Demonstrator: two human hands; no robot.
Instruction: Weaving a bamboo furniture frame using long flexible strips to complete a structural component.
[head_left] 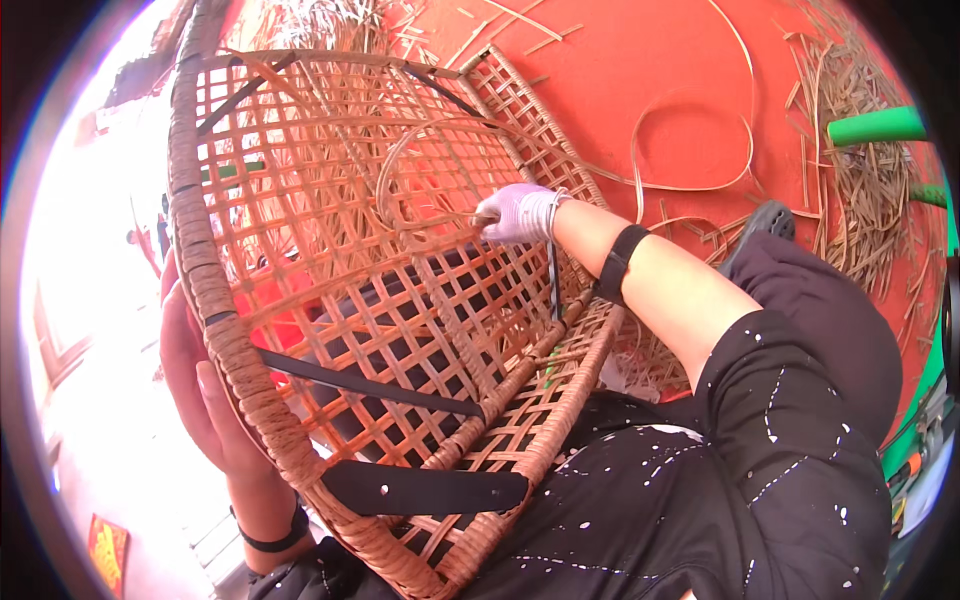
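A woven rattan frame (300, 296), like a chair or large basket, leans tilted across my lap, with an open lattice and a thick wrapped rim (235, 365). My right hand (520, 212), in a pale glove with bare fingertips, is closed in a pinch on a thin cane strip (392, 165) at the lattice. The strip curves in a loop over the weave. Bare, my left hand (215, 420) lies along the outside of the left rim, its fingers stretched upward and partly hidden by the frame. Dark flat bars (425, 489) brace the frame's lower side.
A long loose cane strip (690, 188) curls over the red floor (670, 50). Piles of cane scraps (860, 180) lie at the right and behind the lattice. Green tubes (876, 127) jut in at the right edge. My shoe (768, 219) rests beyond my right arm.
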